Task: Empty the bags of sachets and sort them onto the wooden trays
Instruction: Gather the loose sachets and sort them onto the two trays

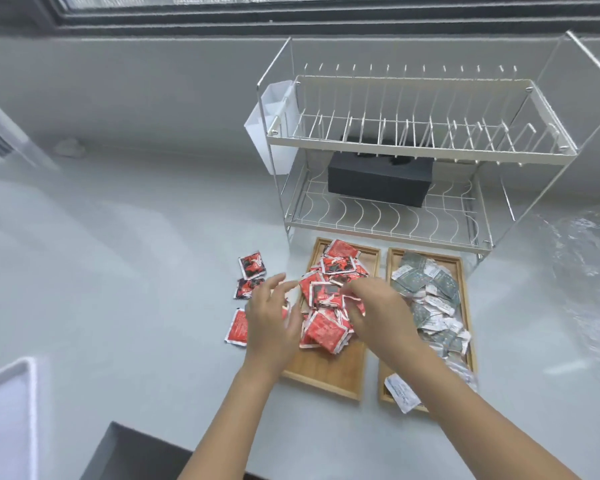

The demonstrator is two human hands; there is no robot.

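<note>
We could read no brand or wording on any packet; the print on the red sachets [326, 299] and on the grey-and-white sachets [430, 299] was too small and blurred. The red ones showed only a white mark on a dark panel.

Our left hand [271, 320] hovered with fingers spread, gripping nothing, over the left edge of the left wooden tray [323, 372], where the red sachets were heaped. Our right hand [378, 310] lay on that heap with fingers curled; we could not tell whether it gripped a packet. A few loose red sachets [252, 266] lay on the counter [136, 271] just left of that tray. The right wooden tray [463, 271], just beside the first, held the grey-and-white sachets.

The counter was pale grey and glossy. Toward its back edge stood a white two-tier dish rack [413, 147] with a black box [378, 181] on its lower shelf, under a dark-framed window [291, 15]. Crumpled clear plastic [586, 271] lay at the right edge.
</note>
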